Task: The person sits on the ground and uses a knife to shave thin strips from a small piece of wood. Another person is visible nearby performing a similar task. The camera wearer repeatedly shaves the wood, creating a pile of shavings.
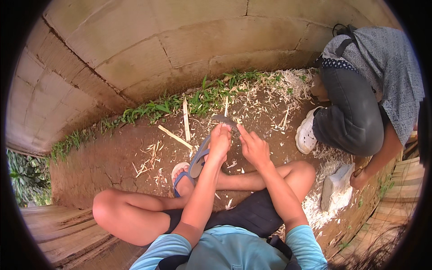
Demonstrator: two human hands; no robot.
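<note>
My left hand (220, 141) is closed in front of me, above my sandalled feet. A thin pale wooden strip (226, 106) sticks out beyond it, in line with the fist; the gripped part is hidden by the fingers. Across the strip, just past the fist, lies the dark curved blade of a knife (223, 119). My right hand (254, 148) is closed at the blade's right end, index finger stretched along it, and the handle is hidden in the palm. Both hands are close together, the blade between them and the wall.
Two pale wooden strips (186, 120) and many shavings (150, 157) lie on the dirt ground (103, 153). Grass grows along the block wall (189, 45). At right crouches another person (353, 108), one hand beside a pale block (336, 186). Wooden slats (67, 229) stand at lower left.
</note>
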